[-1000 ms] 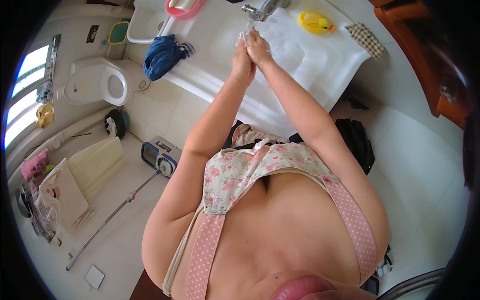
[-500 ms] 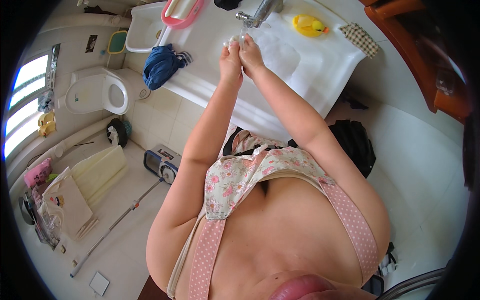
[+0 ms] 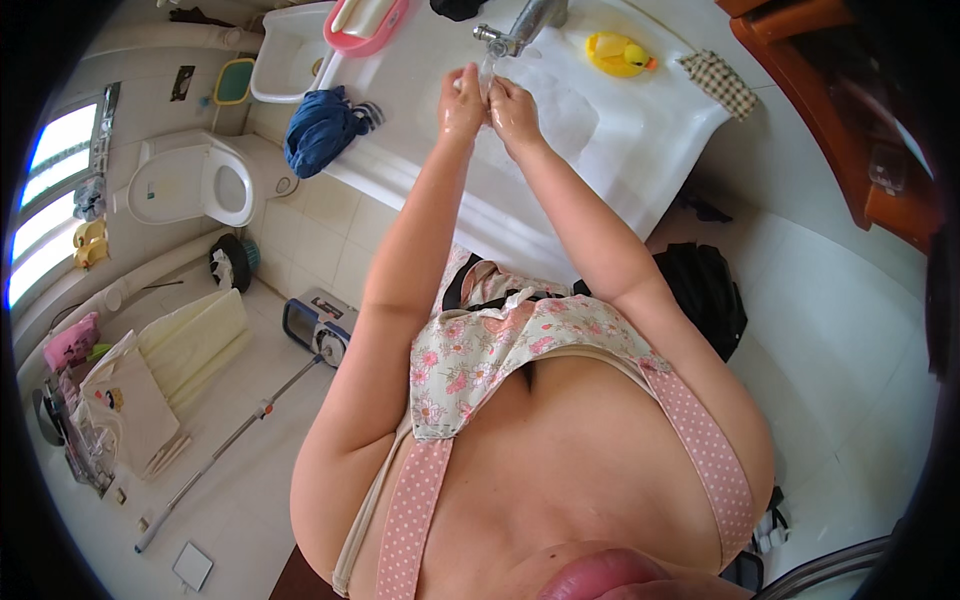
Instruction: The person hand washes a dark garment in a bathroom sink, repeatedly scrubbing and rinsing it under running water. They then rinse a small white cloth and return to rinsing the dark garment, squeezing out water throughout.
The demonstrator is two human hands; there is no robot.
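Note:
Both my hands are at the white sink (image 3: 640, 150), just under the metal tap (image 3: 512, 38), with water running between them. My left hand (image 3: 461, 104) has its fingers curled inward. Close beside it, my right hand (image 3: 514, 112) is bent in the same way, its fingertips near the left ones. Something pale and wet shows between the fingers, but it is too small and too hidden to tell what it is. White suds (image 3: 560, 115) float in the water right of my hands.
A yellow duck (image 3: 618, 54) and a checked cloth (image 3: 720, 84) lie along the sink's right side. Left of my hands are a blue cloth (image 3: 322, 132) and a pink basin (image 3: 366, 28). A toilet (image 3: 228, 192) and a mop (image 3: 240, 428) stand farther left.
My hands have drawn slightly apart, the right one shifting a little right and down. Water now shows in the gap between them.

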